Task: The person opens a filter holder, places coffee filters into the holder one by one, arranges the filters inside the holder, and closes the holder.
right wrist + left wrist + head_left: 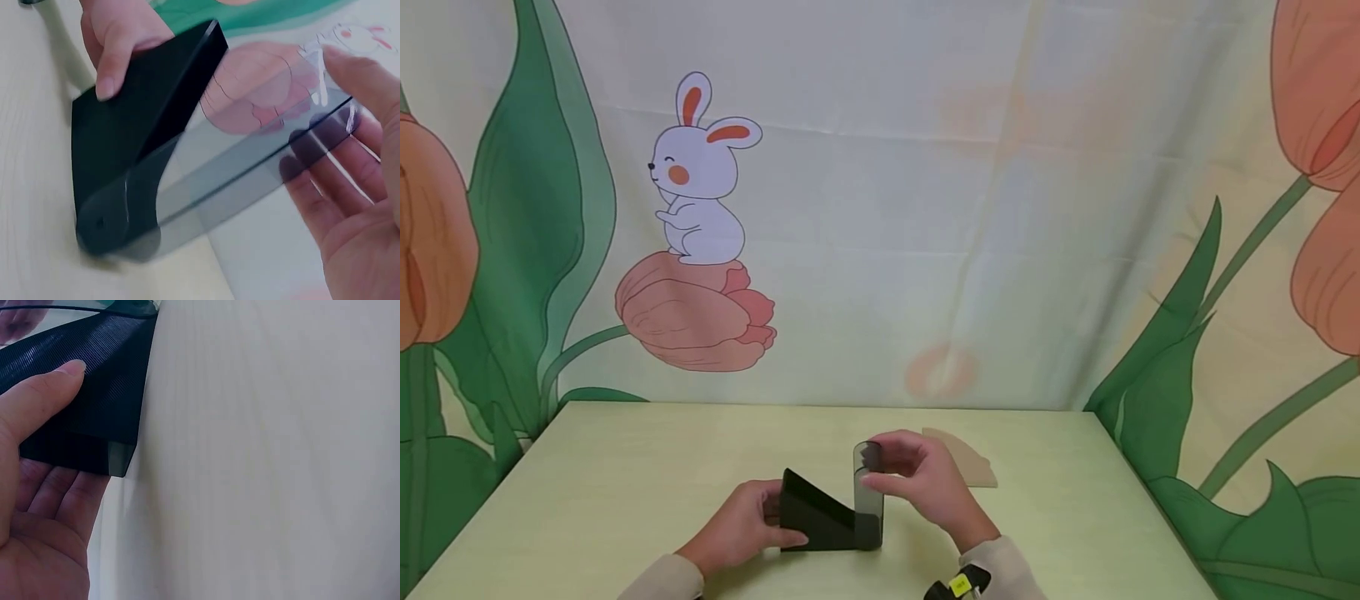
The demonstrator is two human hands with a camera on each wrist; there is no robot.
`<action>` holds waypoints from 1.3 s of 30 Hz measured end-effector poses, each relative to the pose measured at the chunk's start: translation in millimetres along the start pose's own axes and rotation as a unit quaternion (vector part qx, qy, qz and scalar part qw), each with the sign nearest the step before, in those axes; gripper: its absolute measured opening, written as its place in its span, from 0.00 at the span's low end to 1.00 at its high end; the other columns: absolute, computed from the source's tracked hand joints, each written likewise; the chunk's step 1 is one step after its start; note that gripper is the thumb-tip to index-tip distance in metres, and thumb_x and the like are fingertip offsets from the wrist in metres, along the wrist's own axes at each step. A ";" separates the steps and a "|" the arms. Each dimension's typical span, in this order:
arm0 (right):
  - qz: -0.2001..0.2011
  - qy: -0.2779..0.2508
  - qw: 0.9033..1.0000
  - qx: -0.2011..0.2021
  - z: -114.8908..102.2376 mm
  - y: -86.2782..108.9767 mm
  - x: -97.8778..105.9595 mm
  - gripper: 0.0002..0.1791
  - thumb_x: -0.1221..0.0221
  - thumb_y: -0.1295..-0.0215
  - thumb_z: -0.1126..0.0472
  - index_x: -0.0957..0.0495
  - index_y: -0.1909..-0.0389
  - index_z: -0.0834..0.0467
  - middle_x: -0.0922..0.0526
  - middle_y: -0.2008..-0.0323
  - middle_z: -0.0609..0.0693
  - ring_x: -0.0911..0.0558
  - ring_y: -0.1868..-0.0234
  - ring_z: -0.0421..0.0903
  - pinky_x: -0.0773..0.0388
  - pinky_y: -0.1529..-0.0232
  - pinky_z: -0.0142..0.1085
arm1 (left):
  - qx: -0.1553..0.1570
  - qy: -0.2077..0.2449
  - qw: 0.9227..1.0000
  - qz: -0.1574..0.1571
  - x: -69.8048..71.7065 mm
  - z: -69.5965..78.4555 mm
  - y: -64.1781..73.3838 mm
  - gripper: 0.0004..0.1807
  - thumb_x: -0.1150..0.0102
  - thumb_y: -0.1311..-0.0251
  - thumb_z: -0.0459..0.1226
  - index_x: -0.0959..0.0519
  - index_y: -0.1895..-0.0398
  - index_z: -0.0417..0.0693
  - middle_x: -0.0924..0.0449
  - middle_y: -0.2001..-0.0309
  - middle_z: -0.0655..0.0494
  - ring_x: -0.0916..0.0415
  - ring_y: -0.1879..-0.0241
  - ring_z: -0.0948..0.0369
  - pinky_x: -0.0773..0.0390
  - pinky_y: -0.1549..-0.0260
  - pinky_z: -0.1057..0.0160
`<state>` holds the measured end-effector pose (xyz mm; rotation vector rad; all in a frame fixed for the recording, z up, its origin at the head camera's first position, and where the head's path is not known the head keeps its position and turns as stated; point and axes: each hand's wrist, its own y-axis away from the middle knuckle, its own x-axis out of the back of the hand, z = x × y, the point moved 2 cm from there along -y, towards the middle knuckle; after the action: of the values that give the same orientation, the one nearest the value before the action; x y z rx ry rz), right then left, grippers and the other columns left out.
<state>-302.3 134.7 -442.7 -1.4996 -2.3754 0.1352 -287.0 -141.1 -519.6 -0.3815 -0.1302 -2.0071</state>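
A black wedge-shaped plastic box stands on the table, with a smoky see-through lid hinged at its low right end. The lid is swung up and stands nearly upright in the head view. My left hand grips the tall left end of the box, thumb on the near side and fingers around behind. Near the lid's free end my right hand pinches it, the thumb on one side. Its fingers show dimly through the smoky plastic in the right wrist view.
Behind my right hand a flat tan piece with a curved edge lies on the table, partly covered. The pale wooden table ends at a printed cloth with a rabbit and tulips. A black strap with a yellow label is at my right wrist.
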 end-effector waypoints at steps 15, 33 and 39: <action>0.030 -0.069 0.997 -0.008 21.0 31.3 46.5 0.30 0.26 0.45 0.69 0.23 0.41 0.69 0.13 0.49 0.54 0.12 0.50 0.43 0.14 0.51 0.35 | 0.010 0.016 1.000 -0.006 0.5 -0.3 -0.5 0.25 0.20 0.50 0.37 0.17 0.48 0.43 0.11 0.53 0.49 0.13 0.55 0.57 0.16 0.56 0.68; 0.039 -0.061 0.997 -0.010 41.9 49.1 69.0 0.29 0.26 0.46 0.70 0.24 0.43 0.71 0.14 0.48 0.60 0.13 0.48 0.45 0.16 0.46 0.35 | 0.009 0.022 1.000 -0.009 1.1 -1.4 0.7 0.24 0.20 0.49 0.36 0.17 0.48 0.44 0.10 0.53 0.49 0.13 0.55 0.57 0.17 0.56 0.68; 0.045 -0.066 0.997 -0.016 46.2 52.5 72.4 0.29 0.27 0.44 0.70 0.24 0.42 0.71 0.14 0.47 0.60 0.13 0.47 0.45 0.17 0.44 0.34 | 0.011 0.024 1.000 -0.008 0.8 -1.3 0.0 0.24 0.20 0.50 0.36 0.17 0.48 0.44 0.10 0.53 0.50 0.13 0.55 0.57 0.17 0.56 0.69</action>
<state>-300.5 226.8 -483.3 -1.6608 -2.4230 0.2249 -287.6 -142.1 -520.6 -0.3195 -0.1258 -2.0278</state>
